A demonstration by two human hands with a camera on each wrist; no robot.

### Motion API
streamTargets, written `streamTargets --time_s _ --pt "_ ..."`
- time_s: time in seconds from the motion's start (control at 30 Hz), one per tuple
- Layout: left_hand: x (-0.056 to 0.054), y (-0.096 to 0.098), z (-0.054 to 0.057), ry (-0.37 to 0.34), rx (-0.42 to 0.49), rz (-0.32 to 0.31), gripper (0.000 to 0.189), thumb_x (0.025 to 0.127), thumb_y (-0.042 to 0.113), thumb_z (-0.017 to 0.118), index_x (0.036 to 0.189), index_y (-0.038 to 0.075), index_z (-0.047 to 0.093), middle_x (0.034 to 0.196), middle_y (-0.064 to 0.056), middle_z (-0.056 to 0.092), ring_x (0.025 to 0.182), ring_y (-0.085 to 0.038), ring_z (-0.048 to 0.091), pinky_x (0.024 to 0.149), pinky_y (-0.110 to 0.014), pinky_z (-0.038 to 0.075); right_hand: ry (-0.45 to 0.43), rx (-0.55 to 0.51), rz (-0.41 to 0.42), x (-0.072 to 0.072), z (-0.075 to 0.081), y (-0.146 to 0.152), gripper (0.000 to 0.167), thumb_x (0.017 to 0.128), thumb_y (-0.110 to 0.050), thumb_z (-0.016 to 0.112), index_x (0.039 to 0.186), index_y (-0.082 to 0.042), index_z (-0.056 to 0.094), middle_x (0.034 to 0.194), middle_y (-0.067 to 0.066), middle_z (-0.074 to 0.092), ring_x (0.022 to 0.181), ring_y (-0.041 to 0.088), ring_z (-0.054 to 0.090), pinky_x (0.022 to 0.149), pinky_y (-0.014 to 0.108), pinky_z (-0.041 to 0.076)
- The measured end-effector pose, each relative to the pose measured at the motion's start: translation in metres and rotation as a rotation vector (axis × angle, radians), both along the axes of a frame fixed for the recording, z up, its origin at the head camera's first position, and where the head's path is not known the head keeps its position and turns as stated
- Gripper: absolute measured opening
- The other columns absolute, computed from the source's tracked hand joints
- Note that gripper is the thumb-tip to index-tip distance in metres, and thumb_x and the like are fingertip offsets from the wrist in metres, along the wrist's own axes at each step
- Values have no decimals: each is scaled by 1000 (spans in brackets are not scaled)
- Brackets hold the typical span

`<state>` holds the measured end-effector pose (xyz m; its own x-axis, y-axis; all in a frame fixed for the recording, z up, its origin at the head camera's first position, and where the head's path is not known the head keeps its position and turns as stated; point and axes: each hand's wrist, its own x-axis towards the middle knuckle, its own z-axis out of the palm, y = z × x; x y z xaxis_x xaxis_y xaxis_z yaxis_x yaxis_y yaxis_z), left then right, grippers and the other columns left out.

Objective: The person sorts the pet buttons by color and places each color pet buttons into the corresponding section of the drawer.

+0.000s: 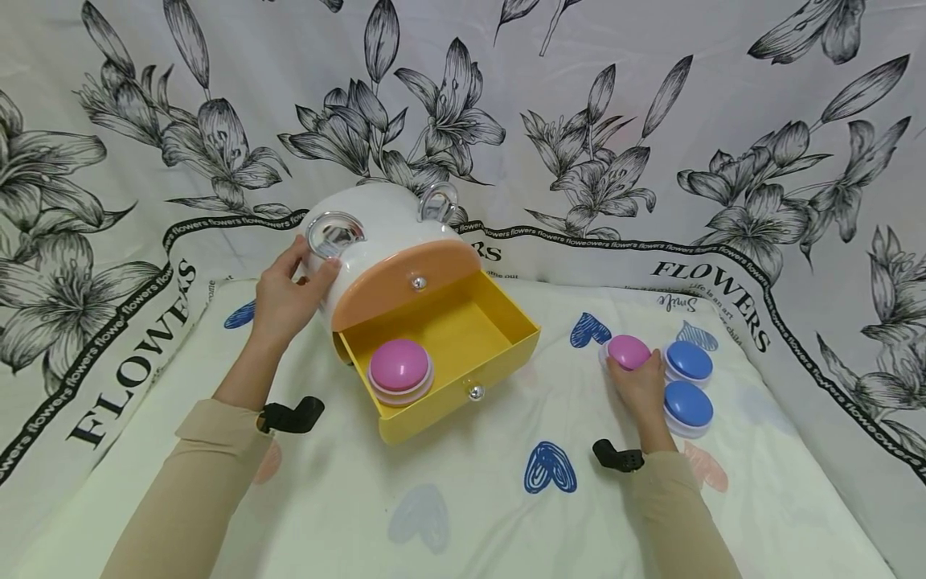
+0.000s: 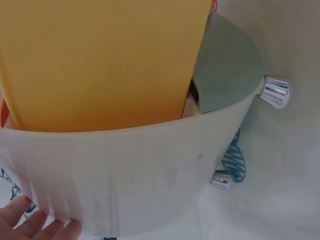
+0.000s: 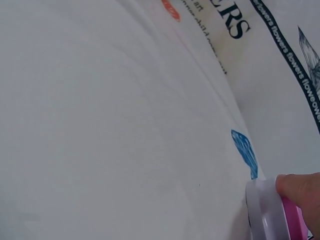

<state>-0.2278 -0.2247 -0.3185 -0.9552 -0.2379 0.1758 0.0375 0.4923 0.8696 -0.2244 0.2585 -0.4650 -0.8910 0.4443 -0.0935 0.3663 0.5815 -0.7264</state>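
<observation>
A white, rounded drawer box (image 1: 376, 233) with shiny clear ears stands left of the middle in the head view. My left hand (image 1: 287, 293) grips its left side, the thumb near the front ear; in the left wrist view the fingertips (image 2: 42, 222) press its white shell. The yellow lower drawer (image 1: 463, 394) is pulled out, with a pink domed buzzer (image 1: 399, 366) in its left part. At the right, my right hand (image 1: 640, 386) pinches a second pink buzzer (image 1: 628, 351) by its pale rim. The right wrist view shows this buzzer (image 3: 270, 210) on its side, a thumb against it.
Two blue buzzers (image 1: 689, 360) stand one in front of the other, just right of my right hand. A heart-printed white cloth (image 1: 492, 498) covers the table. Behind it hangs a flower-printed cloth (image 1: 550, 48). The upper orange drawer (image 1: 405, 281) is closed.
</observation>
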Motion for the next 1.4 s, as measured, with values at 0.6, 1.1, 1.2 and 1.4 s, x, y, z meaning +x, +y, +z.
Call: streamTargets --time_s 0.6,1.1,1.2,1.4 --pt "-3 3 1 8 -5 -8 74 84 52 56 144 17 31 153 7 18 139 -21 21 105 -41 36 66 10 -74 3 -3 0 80 84 -32 63 140 8 22 136 31 35 124 44 36 106 54 31" --pt "0 0 1 2 -2 -6 71 84 52 56 142 15 37 153 7 17 139 -22 20 106 -43 35 90 6 52 3 12 -7 82 84 -38 63 142 5 24 138 28 37 125 40 39 105 50 34" --pt "0 0 1 5 -5 -4 72 85 52 56 143 15 35 153 6 18 139 -23 21 105 -44 35 85 28 68 4 20 -10 81 84 -37 63 141 5 25 139 28 37 125 40 39 105 50 34" --pt "0 0 0 8 -1 -5 71 85 51 56 142 15 36 153 7 18 139 -23 21 105 -43 35 94 35 81 5 35 -17 81 83 -36 64 141 4 25 139 27 37 125 39 39 105 50 34"
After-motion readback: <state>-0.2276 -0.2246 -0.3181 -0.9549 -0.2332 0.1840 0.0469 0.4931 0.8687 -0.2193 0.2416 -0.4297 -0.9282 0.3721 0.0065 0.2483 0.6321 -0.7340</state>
